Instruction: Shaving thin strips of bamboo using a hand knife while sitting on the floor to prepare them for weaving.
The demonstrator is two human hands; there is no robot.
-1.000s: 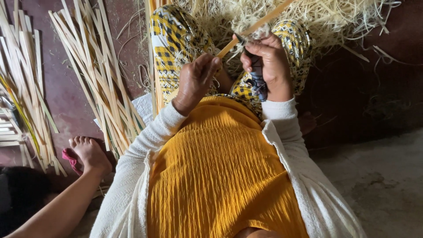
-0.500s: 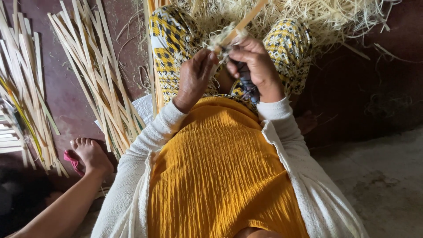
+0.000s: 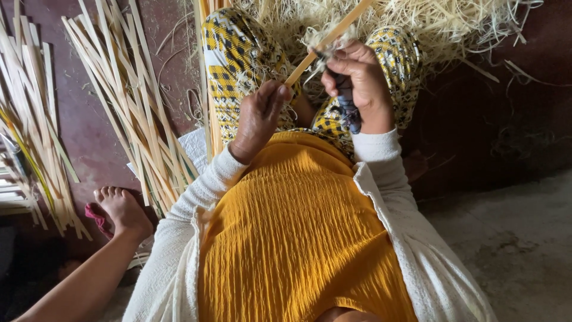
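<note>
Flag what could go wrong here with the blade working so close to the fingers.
The right hand grips a dark-handled knife against the bamboo strip; a slip could cut the left hand pinching the strip's near end. Loose shavings over the lap could hide the blade's edge.

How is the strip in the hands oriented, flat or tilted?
Tilted. The bamboo strip slants up and to the right from the left hand, past the right hand, which grips a dark-handled tool.
</note>
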